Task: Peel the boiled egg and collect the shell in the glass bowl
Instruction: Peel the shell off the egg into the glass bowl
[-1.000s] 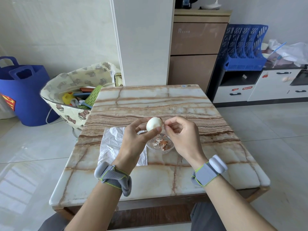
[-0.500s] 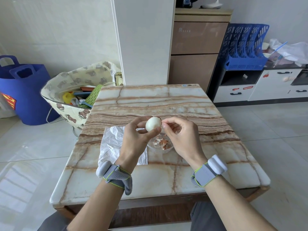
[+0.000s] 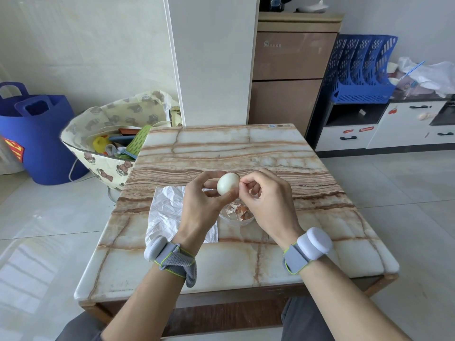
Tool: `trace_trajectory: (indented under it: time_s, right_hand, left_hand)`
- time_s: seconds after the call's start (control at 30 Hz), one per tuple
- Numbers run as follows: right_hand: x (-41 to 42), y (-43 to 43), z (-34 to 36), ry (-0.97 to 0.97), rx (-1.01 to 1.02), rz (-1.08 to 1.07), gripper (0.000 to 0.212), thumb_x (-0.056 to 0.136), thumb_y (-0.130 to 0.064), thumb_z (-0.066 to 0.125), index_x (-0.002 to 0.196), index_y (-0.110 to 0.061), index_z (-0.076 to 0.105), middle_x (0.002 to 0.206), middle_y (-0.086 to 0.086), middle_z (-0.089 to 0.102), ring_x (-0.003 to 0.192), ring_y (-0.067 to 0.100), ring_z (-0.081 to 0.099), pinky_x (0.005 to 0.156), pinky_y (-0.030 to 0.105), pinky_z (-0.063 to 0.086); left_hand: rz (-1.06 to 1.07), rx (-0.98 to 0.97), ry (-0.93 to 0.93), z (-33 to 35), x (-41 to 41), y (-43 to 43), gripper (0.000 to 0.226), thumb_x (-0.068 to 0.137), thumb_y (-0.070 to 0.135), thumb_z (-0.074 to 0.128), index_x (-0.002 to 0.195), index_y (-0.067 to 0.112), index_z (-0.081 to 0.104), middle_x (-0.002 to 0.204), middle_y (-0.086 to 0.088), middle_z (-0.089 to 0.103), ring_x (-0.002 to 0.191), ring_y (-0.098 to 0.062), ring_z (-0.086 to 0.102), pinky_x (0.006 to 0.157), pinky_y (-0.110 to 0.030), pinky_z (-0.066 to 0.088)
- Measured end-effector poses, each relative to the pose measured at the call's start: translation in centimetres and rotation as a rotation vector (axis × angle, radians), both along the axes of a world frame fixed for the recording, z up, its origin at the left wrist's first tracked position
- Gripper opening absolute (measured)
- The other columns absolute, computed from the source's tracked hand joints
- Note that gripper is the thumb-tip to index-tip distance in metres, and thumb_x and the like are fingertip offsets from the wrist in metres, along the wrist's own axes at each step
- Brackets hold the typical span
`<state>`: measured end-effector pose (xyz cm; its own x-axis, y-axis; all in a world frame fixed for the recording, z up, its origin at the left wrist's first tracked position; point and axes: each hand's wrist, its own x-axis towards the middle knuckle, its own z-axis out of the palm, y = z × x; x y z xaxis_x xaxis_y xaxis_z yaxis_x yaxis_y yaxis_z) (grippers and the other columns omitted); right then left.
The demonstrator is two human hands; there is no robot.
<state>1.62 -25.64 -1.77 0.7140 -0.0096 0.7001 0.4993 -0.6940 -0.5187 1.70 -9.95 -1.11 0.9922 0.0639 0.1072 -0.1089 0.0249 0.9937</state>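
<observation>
Marble tabletop (image 3: 221, 148) carries a crinkled white sheet (image 3: 165, 212). Above it my left grip (image 3: 199, 205) curls round the egg (image 3: 227, 183) (mostly bare white), and my right grip (image 3: 268, 203) pinches at the egg's right end, by a brown shell scrap (image 3: 235, 173). Under them, just beside the sheet, sits the bowl (image 3: 236, 223), shell bits (image 3: 240, 209) inside.
</observation>
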Motion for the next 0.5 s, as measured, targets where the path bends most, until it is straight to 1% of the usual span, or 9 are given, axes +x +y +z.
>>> trace_trajectory:
  time_s: [0.1,0.17,0.23,0.3,0.37,0.5]
  right_hand:
    - [0.06,0.03,-0.03,0.012,0.021,0.005,0.013,0.083,-0.002,0.077,0.081,-0.013,0.070,0.078,-0.009,0.063,0.065,0.002,0.049,0.065,0.021,0.047]
    - [0.12,0.05,-0.05,0.031,0.043,0.014,0.013,0.083,-0.004,0.076,0.081,-0.014,0.069,0.078,-0.010,0.062,0.064,0.001,0.050,0.065,0.021,0.048]
    - [0.13,0.07,-0.04,0.045,0.062,0.027,0.013,0.083,-0.005,0.076,0.082,-0.015,0.068,0.078,-0.012,0.062,0.065,0.000,0.053,0.065,0.020,0.048]
    - [0.19,0.07,-0.05,0.050,0.077,0.039,0.013,0.084,-0.005,0.076,0.083,-0.015,0.068,0.079,-0.011,0.063,0.065,0.004,0.055,0.065,0.022,0.049]
    - [0.27,0.03,-0.04,0.054,0.090,0.045,0.012,0.085,-0.005,0.075,0.083,-0.014,0.067,0.079,-0.010,0.065,0.066,0.006,0.056,0.065,0.023,0.049]
    - [0.31,-0.07,-0.16,0.061,0.103,0.046,0.011,0.088,-0.006,0.074,0.086,-0.014,0.067,0.080,-0.012,0.064,0.067,0.007,0.057,0.065,0.025,0.051]
  left_hand:
    - [-0.007,-0.006,0.000,0.08,-0.12,0.09,0.038,0.075,0.003,0.090,0.108,0.013,0.075,0.091,-0.014,0.076,0.075,-0.019,0.076,0.071,-0.027,0.062]
    - [-0.018,-0.011,0.001,0.14,-0.17,0.12,0.038,0.076,0.002,0.089,0.110,0.012,0.075,0.096,-0.018,0.075,0.075,-0.018,0.076,0.071,-0.026,0.062]
    - [-0.025,-0.019,0.001,0.20,-0.22,0.13,0.039,0.076,0.001,0.088,0.111,0.012,0.075,0.097,-0.019,0.075,0.074,-0.016,0.076,0.071,-0.025,0.061]
    - [-0.029,-0.024,-0.001,0.25,-0.23,0.13,0.039,0.076,0.000,0.088,0.112,0.011,0.074,0.098,-0.019,0.075,0.074,-0.015,0.075,0.070,-0.024,0.061]
    - [-0.035,-0.028,0.000,0.28,-0.23,0.13,0.040,0.076,0.000,0.088,0.112,0.010,0.074,0.098,-0.019,0.075,0.075,-0.015,0.076,0.070,-0.023,0.061]
    - [-0.045,-0.035,-0.001,0.25,-0.27,0.23,0.042,0.076,0.000,0.088,0.114,0.009,0.073,0.098,-0.017,0.075,0.077,-0.017,0.077,0.069,-0.022,0.059]
